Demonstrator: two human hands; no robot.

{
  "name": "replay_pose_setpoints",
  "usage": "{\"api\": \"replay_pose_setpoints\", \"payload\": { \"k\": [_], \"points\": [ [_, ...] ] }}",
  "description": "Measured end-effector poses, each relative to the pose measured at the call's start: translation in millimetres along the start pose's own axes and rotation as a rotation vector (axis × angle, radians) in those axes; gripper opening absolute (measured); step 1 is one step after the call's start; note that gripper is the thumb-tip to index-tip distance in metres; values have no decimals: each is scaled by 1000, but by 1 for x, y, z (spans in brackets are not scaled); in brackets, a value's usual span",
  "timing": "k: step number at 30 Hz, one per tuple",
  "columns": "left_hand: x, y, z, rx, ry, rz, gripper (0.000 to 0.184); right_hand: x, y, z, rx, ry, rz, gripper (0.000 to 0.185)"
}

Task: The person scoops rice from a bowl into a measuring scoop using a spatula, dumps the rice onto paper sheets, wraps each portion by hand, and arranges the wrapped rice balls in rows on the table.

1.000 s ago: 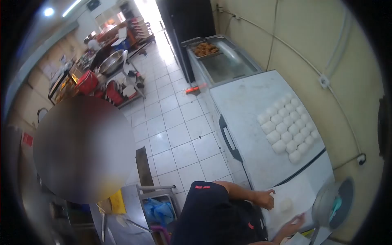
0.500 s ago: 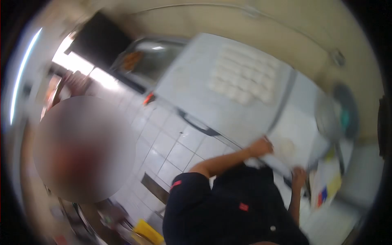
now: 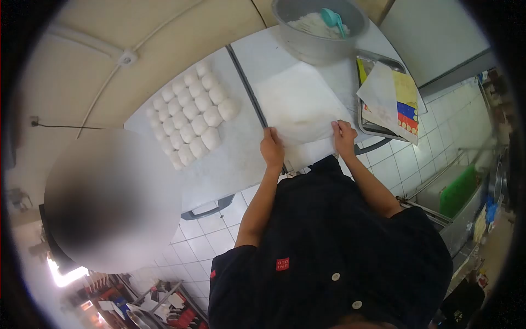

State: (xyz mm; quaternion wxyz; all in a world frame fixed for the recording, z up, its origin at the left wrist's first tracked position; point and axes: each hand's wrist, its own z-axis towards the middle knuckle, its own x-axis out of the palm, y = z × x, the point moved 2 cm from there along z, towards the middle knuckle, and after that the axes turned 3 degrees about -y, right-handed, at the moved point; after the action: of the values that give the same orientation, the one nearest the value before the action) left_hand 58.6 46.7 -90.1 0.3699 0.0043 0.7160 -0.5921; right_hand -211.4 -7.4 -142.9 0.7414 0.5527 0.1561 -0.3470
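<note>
A white sheet (image 3: 298,90), thin and slightly creased at its near end, lies on the folding table. My left hand (image 3: 272,149) is closed at the sheet's near left corner, beside the dark seam of the table. At the near right corner, my right hand (image 3: 344,138) pinches the edge between thumb and fingers. Between the hands, a faint rounded shape shows in the sheet; whether something lies under it I cannot tell. Left of the seam, rows of round white dough balls (image 3: 189,112) sit close together.
Behind the sheet stands a large grey basin (image 3: 312,46) of white flour-like powder with a turquoise scoop (image 3: 330,18). A metal tray (image 3: 372,129) with printed packaging (image 3: 406,104) is at the right. The white table (image 3: 241,159) has a dark handle (image 3: 208,208). A blurred patch covers the left.
The view has swung, bringing the basin and tray further into sight. Both hands are now at the sheet's near corners; the pale round shape seen earlier on the sheet is fainter.
</note>
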Motion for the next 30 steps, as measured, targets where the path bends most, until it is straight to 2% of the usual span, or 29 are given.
{"api": "replay_pose_setpoints", "payload": {
  "k": [3,9,12,15,18,21,24,27,30],
  "points": [
    [16,9,15,192,-69,305,24,-5,7,-5,219,146,-136,26],
    [22,3,26,134,63,436,25,16,-4,-17,155,-2,-297,25],
    [19,4,31,400,-14,408,24,12,-4,-15,261,7,-230,26],
    [21,2,30,184,111,443,24,11,-5,-14,217,-1,-260,26],
    [20,-4,30,152,149,522,24,11,-7,-13,163,-30,-316,26],
    [25,5,31,78,218,508,25,13,-6,-14,134,4,-396,27],
    [29,14,32,94,203,485,26,13,-8,-10,159,81,-453,25],
    [13,12,23,111,55,280,21,3,-6,-1,311,-9,-69,20],
    [-12,-11,-4,326,-69,296,24,-8,25,33,-41,-233,42,21]
  ]
}}
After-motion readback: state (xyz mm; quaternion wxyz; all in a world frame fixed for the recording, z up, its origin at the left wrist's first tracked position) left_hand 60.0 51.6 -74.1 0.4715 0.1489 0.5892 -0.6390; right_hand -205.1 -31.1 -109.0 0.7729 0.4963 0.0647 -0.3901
